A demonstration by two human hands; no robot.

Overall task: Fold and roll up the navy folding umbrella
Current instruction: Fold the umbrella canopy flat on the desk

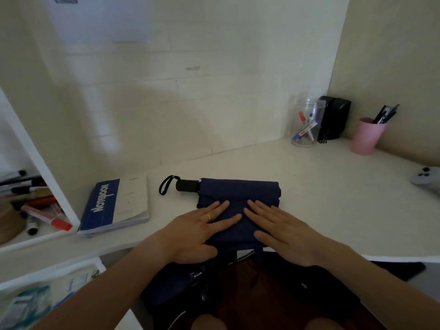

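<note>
A: Step? Where's the umbrella?

B: Navy umbrella (238, 198) lies across the white desk (333, 198), black handle (188, 185) and wrist loop to the left, near the notebook (116, 206). Canopy fabric spread flat toward the person, some hanging off the desk edge

A: Hands?

B: Left hand (202, 225) and right hand (281, 227) both flat, fingers straight, pressing the fabric. Nothing gripped

A: So flattening, mid-fold?

B: Looks like it. Rolling not started, I'd say. Next likely calls for folding the loose flap in, then rolling it round the shaft, keeping it tight
</note>
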